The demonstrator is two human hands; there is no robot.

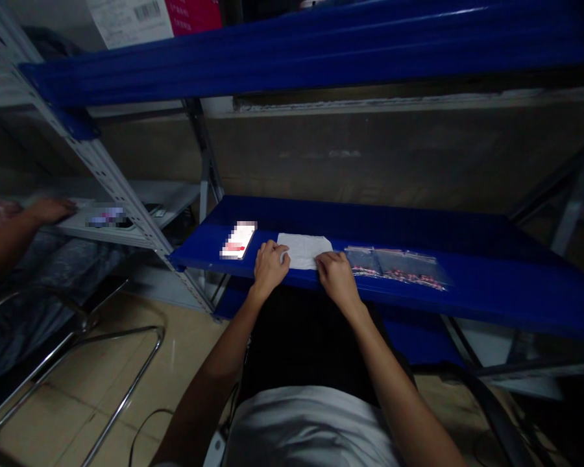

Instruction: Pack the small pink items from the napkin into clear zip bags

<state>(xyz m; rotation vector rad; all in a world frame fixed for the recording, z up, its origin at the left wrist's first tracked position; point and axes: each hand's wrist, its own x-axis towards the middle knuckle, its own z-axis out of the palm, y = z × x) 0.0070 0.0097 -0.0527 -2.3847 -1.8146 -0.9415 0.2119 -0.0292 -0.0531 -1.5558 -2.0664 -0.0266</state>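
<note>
A white piece of cloth or paper (305,250) lies flat at the front of the blue shelf (491,279); I cannot tell which material it is. At its left edge, my left hand (270,264) has curled fingers, with thumb and fingertips closed on the margin. My right hand (338,275) pinches the lower right corner between thumb and fingers. Just right of that hand lie clear zip bags (411,267) with small pink and dark pieces inside, too small to name. Left of my left hand rests a phone (239,240) with a lit, blurred screen.
A blue upper beam (292,58) crosses above, with a box (131,23) on top. A perforated metal upright (102,162) stands at the left. Beyond it, a co-worker's hand (51,211) is over another shelf, near a metal-framed chair (126,383).
</note>
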